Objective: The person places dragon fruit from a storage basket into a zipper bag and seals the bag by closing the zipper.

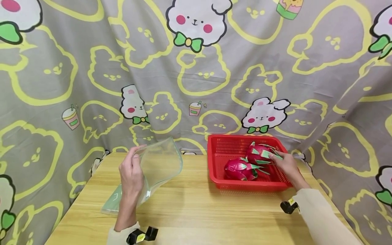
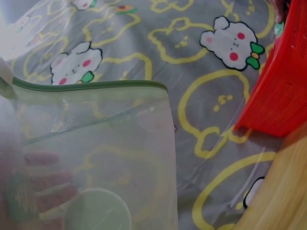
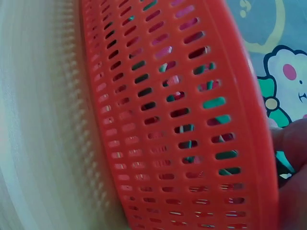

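My left hand [image 1: 132, 170] holds up a clear, green-edged zip bag [image 1: 162, 158], its lower part slanting down to the tabletop. In the left wrist view, the fingers [image 2: 50, 182] show dimly through the cloudy plastic of the bag [image 2: 120, 120]. Two pink dragon fruits with green scales are in a red plastic basket [image 1: 214, 170]. At the farther dragon fruit [image 1: 255, 153], my right hand [image 1: 286, 165] reaches over the basket's right rim and grips its leafy right end. The nearer dragon fruit [image 1: 239, 169] lies beside it. In the right wrist view, the basket wall [image 3: 158, 110] hides most of both fruits.
A wooden table [image 1: 196, 211] bears the basket on its right half. Behind and at both sides hangs a grey cloth [image 1: 171, 78] printed with cartoon rabbits. Each wrist carries a small black camera mount [image 1: 142, 235].
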`<state>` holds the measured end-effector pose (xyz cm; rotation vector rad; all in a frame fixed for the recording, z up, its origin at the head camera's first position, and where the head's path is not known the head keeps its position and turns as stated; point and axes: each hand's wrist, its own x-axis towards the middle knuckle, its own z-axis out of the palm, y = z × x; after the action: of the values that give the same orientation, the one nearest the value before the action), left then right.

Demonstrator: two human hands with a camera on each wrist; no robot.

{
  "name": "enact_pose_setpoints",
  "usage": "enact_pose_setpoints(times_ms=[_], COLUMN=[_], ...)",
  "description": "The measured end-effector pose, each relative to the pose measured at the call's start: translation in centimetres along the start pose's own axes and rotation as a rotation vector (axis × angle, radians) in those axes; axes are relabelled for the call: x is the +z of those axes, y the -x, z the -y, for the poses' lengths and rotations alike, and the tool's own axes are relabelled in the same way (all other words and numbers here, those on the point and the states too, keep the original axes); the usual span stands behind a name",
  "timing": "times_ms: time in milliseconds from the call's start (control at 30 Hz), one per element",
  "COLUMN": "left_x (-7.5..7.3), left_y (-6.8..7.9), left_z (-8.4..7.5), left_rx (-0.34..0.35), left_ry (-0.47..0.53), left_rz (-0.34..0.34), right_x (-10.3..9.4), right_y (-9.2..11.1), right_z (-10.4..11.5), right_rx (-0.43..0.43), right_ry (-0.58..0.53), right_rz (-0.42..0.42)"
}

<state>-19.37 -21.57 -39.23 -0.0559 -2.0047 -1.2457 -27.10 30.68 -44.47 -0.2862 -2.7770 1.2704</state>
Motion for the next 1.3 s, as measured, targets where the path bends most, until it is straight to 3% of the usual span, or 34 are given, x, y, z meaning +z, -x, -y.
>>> enact_pose_setpoints(times_ms=[200,467,800,1000,1300], left_x=[0.0,-0.1,-0.2,-0.2,0.1], left_y=[0.0,-0.3,-0.7,-0.6,-0.3], left_z=[0.1,0.2,0.3,0.6,0.7], left_rx=[-0.001,-0.011,0.052,0.078,0.041], left_ry=[-0.014,-0.017,-0.075,-0.088,-0.085], left_rz=[0.002,-0.009,-0.136,-0.119,-0.068], right_x=[0.5,-0.1,-0.6,-0.9,-1.2], right_y=[-0.1,-0.1,0.7,1.7,3.4], right_z=[0.2,0.6,0.3,0.8,1.0], right_rx=[-0.001,0.008,0.007,0.025,0.092], right_ry=[0.033,-0.014,-0.107,-0.153,-0.268], right_rz=[-0.051,-0.081,-0.12,-0.184,-0.298])
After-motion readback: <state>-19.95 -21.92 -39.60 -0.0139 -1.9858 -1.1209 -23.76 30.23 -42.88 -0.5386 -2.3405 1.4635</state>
